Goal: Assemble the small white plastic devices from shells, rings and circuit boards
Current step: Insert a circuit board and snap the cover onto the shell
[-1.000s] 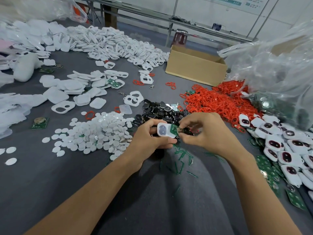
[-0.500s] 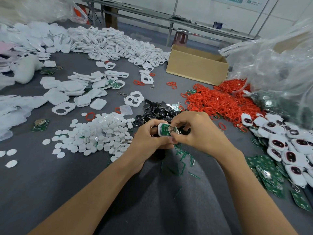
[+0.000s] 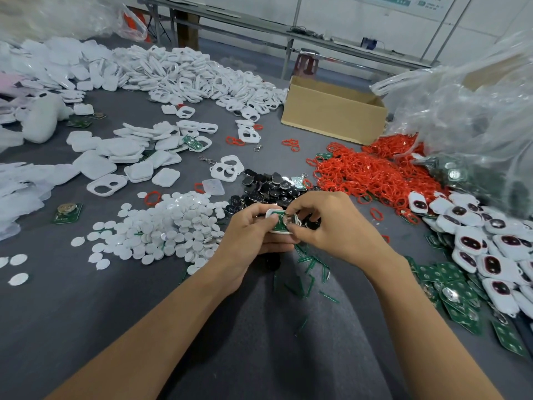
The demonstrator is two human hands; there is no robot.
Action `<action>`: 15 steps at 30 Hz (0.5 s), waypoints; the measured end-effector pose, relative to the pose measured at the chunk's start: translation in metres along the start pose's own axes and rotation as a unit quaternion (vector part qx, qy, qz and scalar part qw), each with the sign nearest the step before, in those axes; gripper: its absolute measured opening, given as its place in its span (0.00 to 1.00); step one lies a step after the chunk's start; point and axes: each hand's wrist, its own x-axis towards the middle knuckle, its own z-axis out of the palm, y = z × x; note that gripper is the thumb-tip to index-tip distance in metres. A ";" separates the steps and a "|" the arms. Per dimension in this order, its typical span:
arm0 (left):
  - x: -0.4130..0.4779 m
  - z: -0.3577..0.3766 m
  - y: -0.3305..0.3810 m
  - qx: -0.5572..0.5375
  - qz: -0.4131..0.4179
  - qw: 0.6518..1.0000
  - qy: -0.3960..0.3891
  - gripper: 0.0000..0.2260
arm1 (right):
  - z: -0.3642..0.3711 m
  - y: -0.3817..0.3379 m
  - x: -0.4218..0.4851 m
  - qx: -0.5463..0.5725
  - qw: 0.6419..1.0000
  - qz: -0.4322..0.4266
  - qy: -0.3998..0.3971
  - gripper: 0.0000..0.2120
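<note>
My left hand (image 3: 253, 236) holds a small white shell (image 3: 274, 215) from below, a little above the grey cloth. A green circuit board (image 3: 280, 223) lies inside the shell. My right hand (image 3: 328, 223) pinches the board and the shell's right end with thumb and fingers. Red rings (image 3: 372, 171) lie heaped to the right of my hands. Loose green boards (image 3: 458, 295) are piled at the lower right. White shells (image 3: 190, 76) are heaped at the back left.
White round discs (image 3: 170, 226) are piled left of my hands, black parts (image 3: 268, 189) just beyond them. Assembled white devices (image 3: 490, 243) lie at the right. A cardboard box (image 3: 331, 116) and a clear plastic bag (image 3: 467, 111) stand at the back right. Green offcuts (image 3: 308, 269) are scattered below my hands.
The circuit board, held at the shell's right edge a second ago, now lies inside the shell. My right hand has moved left over the shell.
</note>
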 end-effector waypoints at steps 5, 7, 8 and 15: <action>0.001 0.000 0.000 0.001 0.001 1.000 0.002 0.07 | 0.000 0.002 0.000 0.000 1.000 0.002 0.003 0.07; 0.001 0.000 0.000 0.002 0.003 1.000 0.003 0.08 | 0.001 0.002 0.000 0.000 1.000 0.003 0.003 0.07; 0.001 0.000 -0.001 0.004 0.004 1.000 0.004 0.08 | 0.001 0.002 0.001 0.002 1.000 0.004 0.003 0.07; 0.000 0.000 -0.002 0.011 0.012 1.000 0.009 0.08 | 0.002 0.002 0.000 0.009 1.000 0.002 0.009 0.08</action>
